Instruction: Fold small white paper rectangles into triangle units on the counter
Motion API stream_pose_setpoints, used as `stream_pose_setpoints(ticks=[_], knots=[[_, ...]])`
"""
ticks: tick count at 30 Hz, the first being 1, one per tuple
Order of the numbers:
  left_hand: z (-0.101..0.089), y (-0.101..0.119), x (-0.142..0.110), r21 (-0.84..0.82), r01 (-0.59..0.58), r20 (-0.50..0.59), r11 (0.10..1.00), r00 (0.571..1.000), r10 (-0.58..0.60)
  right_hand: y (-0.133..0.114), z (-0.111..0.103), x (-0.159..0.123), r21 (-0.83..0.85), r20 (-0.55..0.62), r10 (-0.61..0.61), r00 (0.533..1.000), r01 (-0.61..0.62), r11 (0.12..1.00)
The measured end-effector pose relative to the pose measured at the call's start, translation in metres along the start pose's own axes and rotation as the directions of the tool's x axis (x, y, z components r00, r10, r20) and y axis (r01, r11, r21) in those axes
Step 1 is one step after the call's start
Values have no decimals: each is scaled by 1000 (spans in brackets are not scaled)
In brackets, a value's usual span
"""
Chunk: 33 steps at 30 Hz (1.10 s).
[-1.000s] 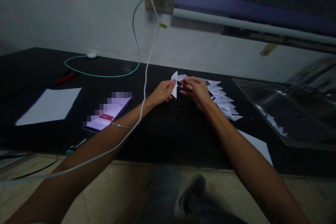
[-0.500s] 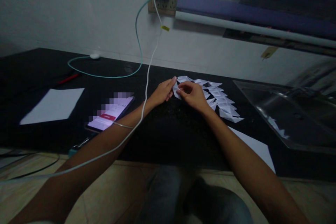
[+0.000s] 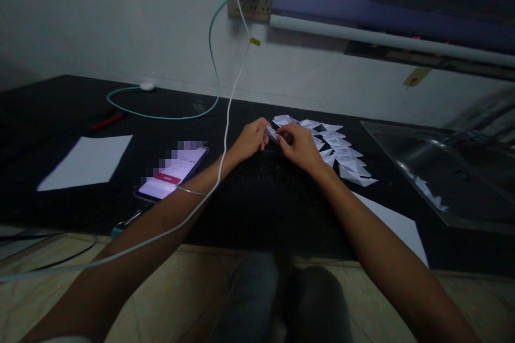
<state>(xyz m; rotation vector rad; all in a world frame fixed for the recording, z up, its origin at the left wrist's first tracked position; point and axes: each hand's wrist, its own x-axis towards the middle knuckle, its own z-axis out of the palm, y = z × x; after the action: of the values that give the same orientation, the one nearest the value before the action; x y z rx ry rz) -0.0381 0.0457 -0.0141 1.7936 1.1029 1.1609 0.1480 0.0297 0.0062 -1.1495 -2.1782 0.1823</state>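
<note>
Your left hand (image 3: 251, 140) is gripping one end of a small folded paper piece (image 3: 272, 133), fingers curling round it. Your right hand (image 3: 300, 144) is pinching the other end, thumb against fingers. The piece is sitting between both hands, over the counter (image 3: 257, 203), just left of the folded papers (image 3: 341, 144). Can't tell if it's touching the surface; your fingers are hiding most of it.

Handling, my read: it's weighing next to nothing, going stiff along the creases, staying soft across the flat faces. Dry paper, so probably not slipping much, but easily crushing or tearing under a hard squeeze. Best hold: light pinch on the folded edges near each end, keeping pressure off the points.

White cable (image 3: 227, 123) is running across your left forearm in this view; can't tell if it's touching.
</note>
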Motion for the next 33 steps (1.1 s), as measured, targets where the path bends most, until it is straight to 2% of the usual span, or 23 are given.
stream_pose_setpoints(ticks=[4,8,11,15,21,26,28,33], knots=[[3,-3,-4,122,-87,80,989,994,77,-1,0,-1,-108,42,-7,999,11,994],[6,0,-7,191,-122,168,974,982,90,1,0,-2,-224,56,16,998,-3,975],[7,-2,-6,249,-114,122,962,989,85,3,-1,-2,-299,23,50,998,-41,953],[7,-9,-3,350,-101,59,931,995,86,7,2,-2,-313,16,110,994,-99,945],[8,-14,-1,444,-65,39,894,998,53,10,10,0,-369,47,133,990,-106,924],[8,-16,4,478,-7,-19,878,1000,18,-9,11,-3,-359,39,106,994,-85,929],[7,-16,4,485,3,-28,875,1000,12,-20,12,-7,-362,75,105,992,-71,930],[10,-17,6,514,11,-27,858,1000,3,-40,19,-17,-428,172,188,967,-99,898]])
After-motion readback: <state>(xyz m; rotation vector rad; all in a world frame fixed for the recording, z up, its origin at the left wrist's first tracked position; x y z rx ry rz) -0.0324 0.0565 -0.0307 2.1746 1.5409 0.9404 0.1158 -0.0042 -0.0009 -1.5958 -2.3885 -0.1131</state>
